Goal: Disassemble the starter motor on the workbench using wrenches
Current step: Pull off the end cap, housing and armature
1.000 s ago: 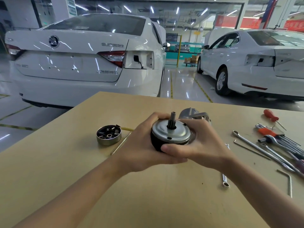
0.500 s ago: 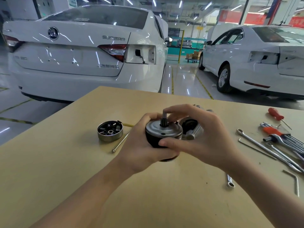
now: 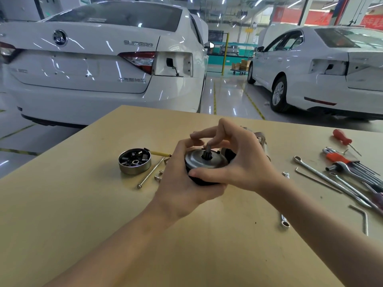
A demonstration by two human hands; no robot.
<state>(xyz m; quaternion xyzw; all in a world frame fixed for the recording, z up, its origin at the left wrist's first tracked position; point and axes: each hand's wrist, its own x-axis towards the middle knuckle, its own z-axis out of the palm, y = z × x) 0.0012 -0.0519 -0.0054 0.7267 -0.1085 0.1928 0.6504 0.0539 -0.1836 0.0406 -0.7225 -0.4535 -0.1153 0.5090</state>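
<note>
Left hand (image 3: 182, 183) grips motor housing (image 3: 205, 162) above desk (image 3: 83, 214); right hand (image 3: 238, 162) pinches pinion shaft (image 3: 207, 151), likely drawing armature out; next needs straight pull.

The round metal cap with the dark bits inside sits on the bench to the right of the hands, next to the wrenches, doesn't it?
Not quite. The head view shows the round metal cap on the bench to the left of the hands, beside a long bolt. The wrenches lie on the right side.
</note>
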